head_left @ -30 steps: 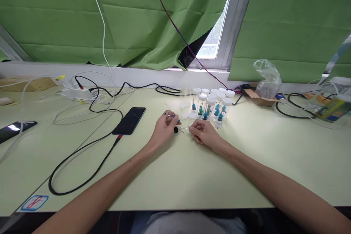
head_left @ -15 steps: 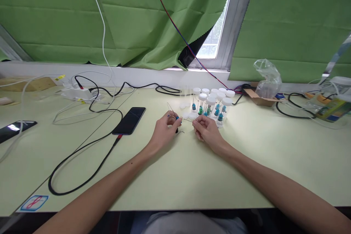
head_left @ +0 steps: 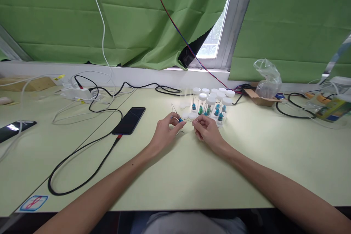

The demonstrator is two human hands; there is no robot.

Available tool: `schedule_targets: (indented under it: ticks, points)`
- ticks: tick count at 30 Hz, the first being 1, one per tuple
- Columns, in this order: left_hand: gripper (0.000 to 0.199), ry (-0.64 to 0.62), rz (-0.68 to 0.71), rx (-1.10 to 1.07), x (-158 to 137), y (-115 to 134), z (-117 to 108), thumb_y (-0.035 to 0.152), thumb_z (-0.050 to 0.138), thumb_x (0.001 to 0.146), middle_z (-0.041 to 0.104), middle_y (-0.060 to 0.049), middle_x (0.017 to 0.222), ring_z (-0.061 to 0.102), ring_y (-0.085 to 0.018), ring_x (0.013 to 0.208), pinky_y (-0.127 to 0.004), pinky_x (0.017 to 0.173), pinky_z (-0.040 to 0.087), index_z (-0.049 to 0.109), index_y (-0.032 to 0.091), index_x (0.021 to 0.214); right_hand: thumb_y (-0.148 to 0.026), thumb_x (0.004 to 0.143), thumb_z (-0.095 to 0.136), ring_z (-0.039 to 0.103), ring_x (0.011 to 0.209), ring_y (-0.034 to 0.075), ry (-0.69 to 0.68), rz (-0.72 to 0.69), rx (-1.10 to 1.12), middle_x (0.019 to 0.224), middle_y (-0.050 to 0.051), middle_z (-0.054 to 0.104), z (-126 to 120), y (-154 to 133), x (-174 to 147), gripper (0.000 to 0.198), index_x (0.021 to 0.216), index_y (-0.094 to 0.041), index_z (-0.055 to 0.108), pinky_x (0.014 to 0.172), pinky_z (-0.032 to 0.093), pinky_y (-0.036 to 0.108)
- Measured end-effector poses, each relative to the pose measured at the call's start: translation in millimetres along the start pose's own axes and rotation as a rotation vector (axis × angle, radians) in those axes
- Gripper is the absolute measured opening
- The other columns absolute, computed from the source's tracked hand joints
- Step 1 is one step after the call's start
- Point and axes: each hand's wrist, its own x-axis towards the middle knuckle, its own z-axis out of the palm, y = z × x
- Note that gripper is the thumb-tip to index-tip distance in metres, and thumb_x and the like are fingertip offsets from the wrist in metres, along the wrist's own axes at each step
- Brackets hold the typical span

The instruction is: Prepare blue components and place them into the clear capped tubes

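My left hand is closed in a pinch around a small blue part with thin wire leads sticking up from it. My right hand faces it a short way off, fingertips pressed together on a thin wire-like piece that spans the gap toward the blue part. Whether the two are joined I cannot tell. Beneath my left fingertips a small bent metal piece rests on the table. Just beyond my right hand stand several clear vials with white caps, holding blue or green parts with wires.
Uncapped clear tubes and loose white caps lie behind my hands. To the left are a phone on a black cable and a white power strip. A cardboard box with a plastic bag stands back right.
My left hand has shifted slightly right with the blue part, closer to my right hand. The blue part is a little more tilted. My right hand stays nearly still.
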Motion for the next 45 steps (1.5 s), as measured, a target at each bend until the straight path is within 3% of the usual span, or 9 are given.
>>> schedule_targets:
  ticks: [38, 45]
  points:
    - [0.03, -0.007, 0.054, 0.165, -0.3, -3.6, 1.0, 0.051, 0.058, 0.086, 0.064, -0.001, 0.08, 0.06, -0.017, 0.078, -0.023, 0.055, 0.04, 0.055, 0.022, 0.089, -0.039, 0.088, 0.059, 0.041, 0.045, 0.009, -0.023, -0.063, -0.102, 0.056, -0.006, 0.048, -0.3, 3.0, 0.1, 0.024, 0.076, -0.021, 0.049, 0.046, 0.034, 0.025]
    - [0.03, -0.007, 0.082, 0.241, -0.7, -6.1, 1.4, 0.052, 0.055, 0.088, 0.064, 0.001, 0.078, 0.055, -0.014, 0.066, -0.024, 0.057, 0.041, 0.056, 0.022, 0.092, -0.04, 0.087, 0.058, 0.042, 0.048, 0.011, -0.012, -0.085, -0.17, 0.058, -0.005, 0.047, 0.2, 0.6, -1.8, 0.025, 0.075, -0.021, 0.049, 0.049, 0.034, 0.026]
